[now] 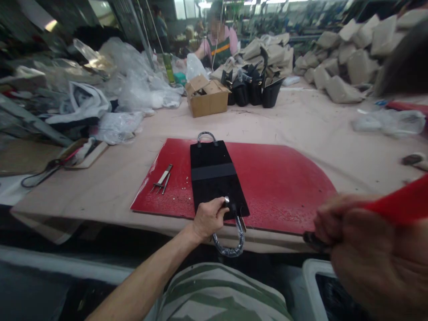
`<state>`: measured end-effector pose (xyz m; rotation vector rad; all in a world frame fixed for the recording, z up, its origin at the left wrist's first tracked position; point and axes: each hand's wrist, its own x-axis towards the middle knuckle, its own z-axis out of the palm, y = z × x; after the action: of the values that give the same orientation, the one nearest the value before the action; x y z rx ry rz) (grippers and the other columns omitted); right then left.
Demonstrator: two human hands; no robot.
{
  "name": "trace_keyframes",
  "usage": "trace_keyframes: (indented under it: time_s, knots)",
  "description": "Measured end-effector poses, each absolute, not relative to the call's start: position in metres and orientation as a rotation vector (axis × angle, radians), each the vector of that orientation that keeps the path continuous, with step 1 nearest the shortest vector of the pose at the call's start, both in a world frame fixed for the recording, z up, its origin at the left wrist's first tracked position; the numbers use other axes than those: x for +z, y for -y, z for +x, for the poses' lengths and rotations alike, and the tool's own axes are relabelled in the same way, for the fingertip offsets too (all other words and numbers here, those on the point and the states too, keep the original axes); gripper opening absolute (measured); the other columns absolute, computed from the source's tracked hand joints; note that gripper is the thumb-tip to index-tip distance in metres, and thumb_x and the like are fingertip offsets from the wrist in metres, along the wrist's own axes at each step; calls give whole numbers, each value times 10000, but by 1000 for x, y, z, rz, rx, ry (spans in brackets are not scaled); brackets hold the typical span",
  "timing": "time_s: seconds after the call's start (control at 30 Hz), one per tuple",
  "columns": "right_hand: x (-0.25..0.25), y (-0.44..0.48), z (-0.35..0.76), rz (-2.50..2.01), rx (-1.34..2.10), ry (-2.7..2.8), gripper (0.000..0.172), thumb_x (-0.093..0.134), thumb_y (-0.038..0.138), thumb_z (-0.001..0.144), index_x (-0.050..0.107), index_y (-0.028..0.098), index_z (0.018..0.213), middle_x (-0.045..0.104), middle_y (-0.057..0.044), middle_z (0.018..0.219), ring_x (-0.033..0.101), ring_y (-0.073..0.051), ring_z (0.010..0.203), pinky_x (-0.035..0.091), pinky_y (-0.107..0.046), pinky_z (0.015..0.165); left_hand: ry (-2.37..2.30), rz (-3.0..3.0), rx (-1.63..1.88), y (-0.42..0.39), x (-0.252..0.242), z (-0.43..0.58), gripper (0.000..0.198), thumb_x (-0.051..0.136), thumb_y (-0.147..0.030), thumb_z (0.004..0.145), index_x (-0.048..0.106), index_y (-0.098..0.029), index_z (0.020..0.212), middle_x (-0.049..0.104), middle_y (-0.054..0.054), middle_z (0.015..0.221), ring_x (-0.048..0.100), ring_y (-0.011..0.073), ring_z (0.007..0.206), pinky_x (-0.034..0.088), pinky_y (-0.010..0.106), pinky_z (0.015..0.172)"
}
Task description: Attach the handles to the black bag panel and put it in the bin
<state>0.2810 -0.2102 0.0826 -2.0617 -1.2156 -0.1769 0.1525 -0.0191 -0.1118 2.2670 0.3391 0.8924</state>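
A flat black bag piece [214, 174] lies on a red mat [284, 183] on the table. It has a wrapped loop handle at the far end [207, 136] and another at the near end [230, 243]. My left hand [209, 218] is closed on the near edge of the black piece, by the metal fitting of the near handle. My right hand [364, 249] is close to the camera and blurred; its fingers are curled round a red object [401, 205] and a dark tip shows at the knuckles.
Metal tweezers and a small tool [162, 178] lie on the mat's left part. A cardboard box [207, 96], black bags [257, 89] and beige pieces [347, 62] stand farther back. Plastic bags [130, 84] pile at left. A person [217, 42] works across the table.
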Motion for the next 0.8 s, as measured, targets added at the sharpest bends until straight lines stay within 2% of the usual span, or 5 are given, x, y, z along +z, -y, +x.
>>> trace_keyframes:
  time_s: [0.17,0.4,0.53,0.7,0.8]
  knots:
    - [52,214,292,-2272,99,1521,336,420,418,968,454,221,698,465,21,479,370,-127,370,178,-295,450,-350,2255,880,19,-113,152,104,548,-165,902,605,-204,980,715,46,860,713,188,775,578,272,691]
    - [15,214,326,-2331,610,1105,421,345,530,955,445,212,698,475,17,542,436,-133,471,305,-253,483,-324,2237,878,17,-113,151,116,569,-172,911,601,-201,1019,723,50,906,718,197,817,585,287,723]
    - [-23,213,339,-2542,611,999,362,331,416,985,510,177,780,534,-19,598,493,-160,528,354,-270,537,-321,2229,859,16,-114,150,161,573,-189,917,599,-201,1076,727,57,950,719,196,860,592,298,771]
    - [-33,192,325,-2620,-196,1354,311,456,284,958,601,98,1160,610,-203,1180,574,-322,1034,464,-428,832,-325,2221,796,16,-112,148,167,584,-254,934,617,-200,1088,729,73,989,716,197,906,590,309,828]
    - [-43,170,301,-2310,-75,1528,413,580,326,913,581,116,1269,544,-182,1348,497,-332,1217,429,-479,1016,-339,2189,754,18,-109,148,123,592,-274,930,647,-204,1015,733,62,941,716,188,867,590,299,812]
